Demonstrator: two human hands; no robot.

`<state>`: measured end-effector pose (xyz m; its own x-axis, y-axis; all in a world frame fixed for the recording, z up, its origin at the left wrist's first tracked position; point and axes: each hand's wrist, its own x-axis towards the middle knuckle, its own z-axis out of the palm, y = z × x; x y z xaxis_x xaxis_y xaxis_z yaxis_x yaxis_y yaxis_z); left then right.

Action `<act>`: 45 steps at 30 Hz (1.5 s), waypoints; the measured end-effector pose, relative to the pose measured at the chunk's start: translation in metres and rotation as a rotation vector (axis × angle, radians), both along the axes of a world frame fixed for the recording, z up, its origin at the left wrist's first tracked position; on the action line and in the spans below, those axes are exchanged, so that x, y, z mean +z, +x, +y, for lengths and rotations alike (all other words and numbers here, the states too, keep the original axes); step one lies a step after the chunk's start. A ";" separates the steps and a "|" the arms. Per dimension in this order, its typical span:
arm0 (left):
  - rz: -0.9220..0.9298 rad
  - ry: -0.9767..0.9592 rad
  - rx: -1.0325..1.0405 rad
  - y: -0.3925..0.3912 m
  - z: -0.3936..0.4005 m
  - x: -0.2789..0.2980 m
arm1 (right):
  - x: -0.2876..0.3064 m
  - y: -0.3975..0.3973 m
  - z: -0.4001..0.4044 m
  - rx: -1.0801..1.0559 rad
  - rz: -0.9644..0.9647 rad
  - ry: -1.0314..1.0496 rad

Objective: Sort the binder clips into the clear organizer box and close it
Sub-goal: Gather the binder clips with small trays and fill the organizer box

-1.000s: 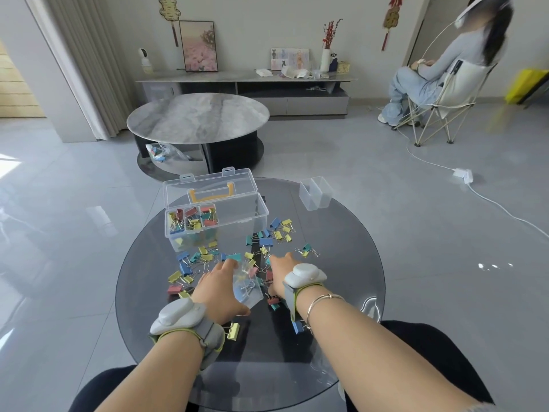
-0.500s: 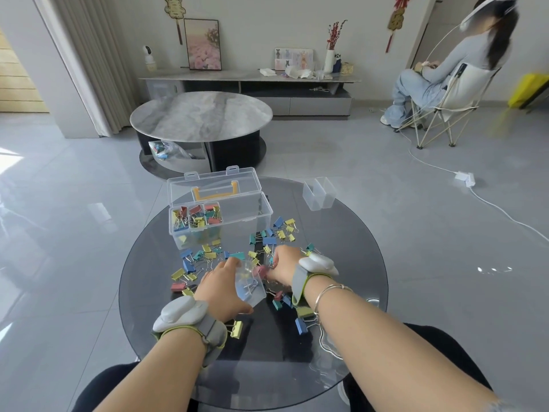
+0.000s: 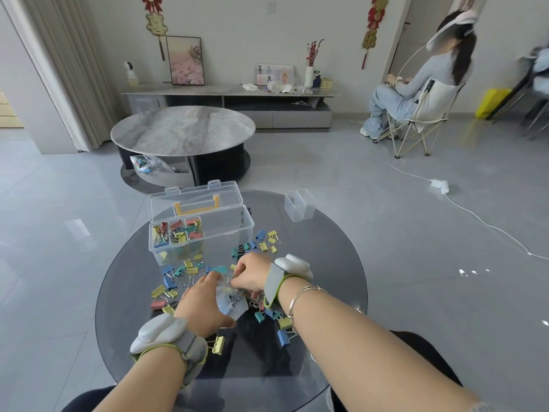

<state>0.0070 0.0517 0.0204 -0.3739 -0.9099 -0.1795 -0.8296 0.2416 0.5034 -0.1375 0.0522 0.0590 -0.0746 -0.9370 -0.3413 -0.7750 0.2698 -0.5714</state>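
A round dark glass table (image 3: 326, 292) occupies the lower centre of the frame. Directly on it: a clear organizer box (image 3: 205, 233), lid open, at upper left; a small clear container (image 3: 299, 204) at upper right; loose coloured binder clips (image 3: 184, 275) scattered across the centre.

Loose binder clips (image 3: 184, 273) crowd your path to the open organizer box (image 3: 202, 230). Bare worktop (image 3: 320, 257) right of it; small clear containers (image 3: 298, 205) at far edge.
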 end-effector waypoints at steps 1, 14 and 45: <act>0.006 -0.001 0.000 0.000 0.000 0.000 | 0.001 -0.001 0.001 -0.025 -0.039 0.017; 0.020 -0.007 0.007 0.002 0.000 0.000 | -0.001 -0.013 -0.002 -0.079 -0.198 0.026; 0.012 0.007 -0.053 0.010 -0.017 -0.003 | -0.041 -0.006 -0.026 0.089 0.370 -0.002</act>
<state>0.0167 0.0345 0.0170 -0.4240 -0.8875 -0.1808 -0.8094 0.2817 0.5153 -0.1439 0.0261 0.0177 -0.1109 -0.9459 -0.3049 -0.9495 0.1915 -0.2485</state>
